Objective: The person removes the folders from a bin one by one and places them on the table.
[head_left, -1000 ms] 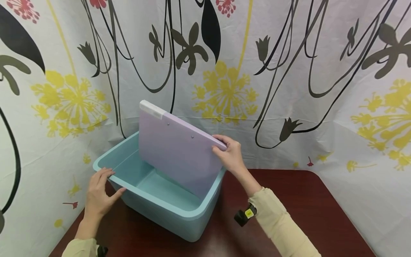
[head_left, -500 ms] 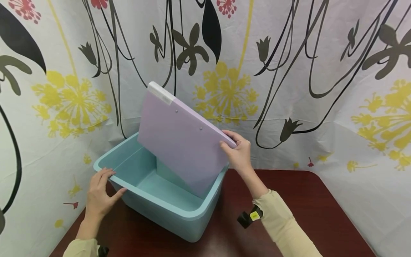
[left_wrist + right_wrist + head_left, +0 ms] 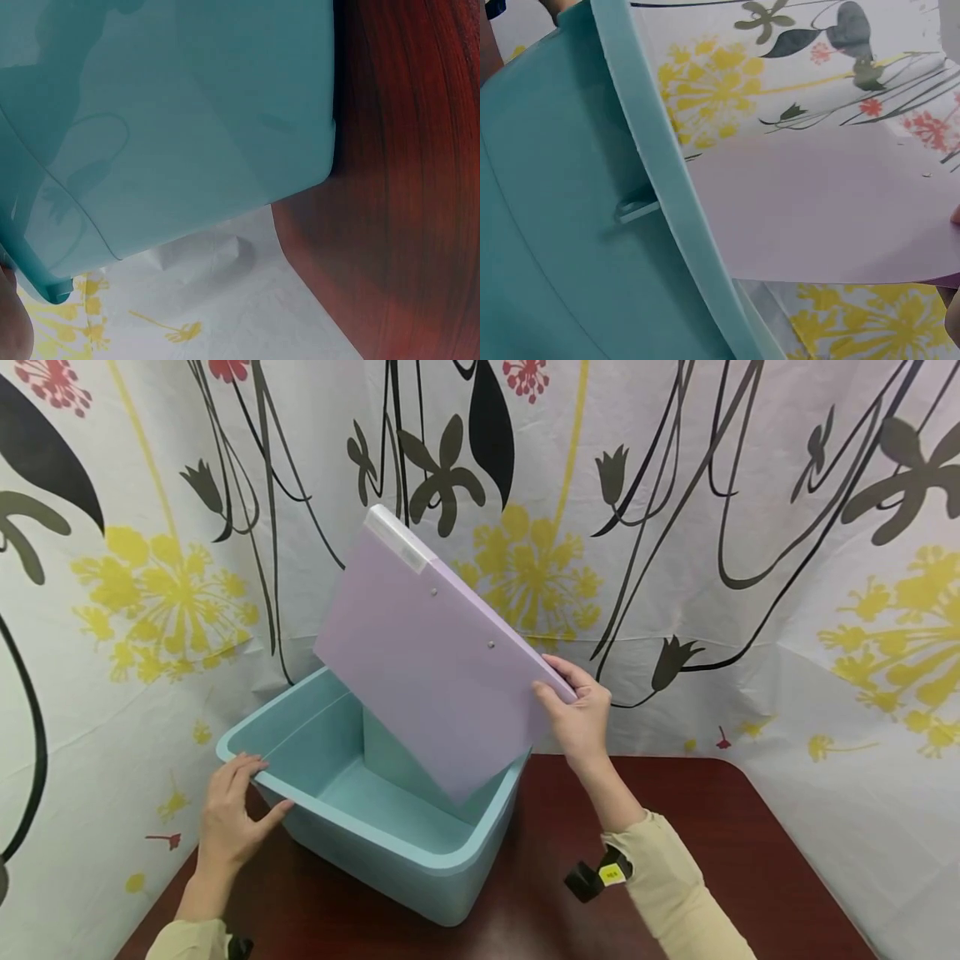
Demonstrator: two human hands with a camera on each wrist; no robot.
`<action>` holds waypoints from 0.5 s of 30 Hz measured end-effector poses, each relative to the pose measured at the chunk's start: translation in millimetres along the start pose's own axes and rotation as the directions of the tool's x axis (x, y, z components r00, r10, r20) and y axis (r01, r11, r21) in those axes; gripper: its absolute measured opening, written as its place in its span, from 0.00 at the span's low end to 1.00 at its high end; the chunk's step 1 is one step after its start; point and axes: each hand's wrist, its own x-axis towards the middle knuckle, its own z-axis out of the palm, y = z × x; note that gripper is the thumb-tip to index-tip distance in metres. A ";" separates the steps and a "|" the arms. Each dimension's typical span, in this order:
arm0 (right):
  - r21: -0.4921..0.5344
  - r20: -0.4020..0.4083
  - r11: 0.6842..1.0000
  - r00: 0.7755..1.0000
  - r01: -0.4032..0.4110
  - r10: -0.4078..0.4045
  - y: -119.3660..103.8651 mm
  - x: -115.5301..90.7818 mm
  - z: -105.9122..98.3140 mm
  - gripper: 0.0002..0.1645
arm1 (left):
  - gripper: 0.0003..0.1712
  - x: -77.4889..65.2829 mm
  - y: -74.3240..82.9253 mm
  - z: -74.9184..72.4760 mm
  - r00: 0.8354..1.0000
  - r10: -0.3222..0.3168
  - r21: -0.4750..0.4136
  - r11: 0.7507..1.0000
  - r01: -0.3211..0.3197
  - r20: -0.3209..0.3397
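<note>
**Pale-purple flat plastic folder [image 3: 442, 668] tilted at mouth of light-blue plastic tub [image 3: 405, 875], one-corner hold**

Head: right hand [image 3: 581, 714] pinches the folder by its right-hand upper corner, thumb on the near face, fingers at the edge. Folder slants steeply: white label strip [image 3: 401, 543] high above the tub, lower corner within the tub's outline. Can't tell if that corner touches anything. Left hand [image 3: 228, 814] rests on the tub's left rim, fingers extended, thumb spread; reads as a light steady, not a clamp. Greenish flat patch [image 3: 388, 752] behind the folder: tub wall or separate item, unclear. Tub sits on the dark red wood-grain bench [image 3: 652, 843].
Risk: pinch is well off the folder's middle, so the far end's weight could twist it in the fingers and drop it into the tub. Smooth cover would make a slip likelier.

Left wrist: mostly tub outer wall and bench, plus a sliver of left hand at the edge. Finger state not readable here.
Risk: with light contact, a sideways knock could slide the tub.

Right wrist: folder passes behind the tub rim; only bits of fingers at the right edge.
Risk: a sideways pull could snag the folder on that rim and drag or tip the tub.
</note>
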 end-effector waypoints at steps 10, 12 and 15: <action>0.101 -0.108 0.995 0.994 0.013 -0.002 -7.5 -5.2 -13.9 0.19 | 0.48 -0.6 -0.2 -0.6 1.000 -0.005 -0.011 1.000 0.005 0.000; 0.135 -0.136 0.991 0.991 0.020 -0.002 -10.7 -7.1 -17.1 0.20 | 0.48 -1.0 -0.5 -0.5 1.000 -0.008 -0.014 1.000 0.008 0.000; 0.182 -0.178 0.983 0.984 0.038 -0.005 -16.2 -9.4 -22.1 0.20 | 0.48 -1.1 -0.8 -0.1 1.000 -0.009 -0.017 1.000 0.009 -0.003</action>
